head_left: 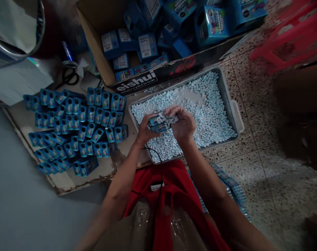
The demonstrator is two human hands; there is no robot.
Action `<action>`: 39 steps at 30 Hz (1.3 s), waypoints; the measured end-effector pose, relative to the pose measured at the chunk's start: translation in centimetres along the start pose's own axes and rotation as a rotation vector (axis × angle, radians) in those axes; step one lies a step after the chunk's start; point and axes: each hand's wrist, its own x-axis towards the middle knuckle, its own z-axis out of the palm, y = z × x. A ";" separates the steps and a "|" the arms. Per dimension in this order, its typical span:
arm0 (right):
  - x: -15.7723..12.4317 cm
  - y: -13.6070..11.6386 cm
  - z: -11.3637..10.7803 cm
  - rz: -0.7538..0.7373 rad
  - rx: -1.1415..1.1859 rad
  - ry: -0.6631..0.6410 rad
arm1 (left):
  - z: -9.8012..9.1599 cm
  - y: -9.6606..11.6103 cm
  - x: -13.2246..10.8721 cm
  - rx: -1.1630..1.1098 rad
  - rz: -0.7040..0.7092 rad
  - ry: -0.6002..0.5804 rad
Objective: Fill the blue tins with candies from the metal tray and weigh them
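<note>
At frame centre, above a grey tray full of pale blue-white pellets: left hand clamped on a small blue box, right hand cupped over it, pellets inside. Left of frame, rows of matching boxes on a board. Top, cardboard carton heaped with larger blue boxes.

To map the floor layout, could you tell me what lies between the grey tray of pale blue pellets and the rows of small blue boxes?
In the head view, only a bare strip of worn board separates grey tray from small blue boxes.
</note>
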 end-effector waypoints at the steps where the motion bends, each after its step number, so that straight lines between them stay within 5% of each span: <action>1: -0.3 0.2 -0.5 -0.006 -0.049 -0.030 | -0.1 -0.1 0.0 -0.005 -0.025 0.019; 9: -3.0 4.8 -7.6 0.117 -0.550 -0.263 | -0.2 0.0 -0.4 -0.171 -0.144 -0.006; 15: -1.5 8.1 -7.8 0.186 -0.457 -0.222 | 0.0 2.6 -0.4 -0.138 0.011 -0.046; 22: -1.0 9.2 -5.7 0.079 -0.489 -0.312 | -1.8 5.9 -1.4 0.024 -0.073 -0.076; 25: -1.9 10.3 -5.9 -0.014 -0.738 -0.346 | -3.6 5.4 -2.1 0.153 0.004 -0.121; 29: -5.1 11.1 -8.5 -0.105 -1.124 -0.402 | -5.0 3.5 -2.8 0.239 -0.040 0.118; 32: -6.5 12.0 -10.0 -0.130 -1.211 -0.548 | -4.2 2.3 -2.7 0.246 -0.068 0.151; 35: -4.6 13.0 -10.7 -0.122 -1.181 -0.602 | -2.6 1.7 -2.4 0.274 -0.119 0.202; 39: 1.0 12.8 -11.7 -0.055 -1.077 -0.422 | -1.7 1.5 -2.3 0.313 -0.130 0.186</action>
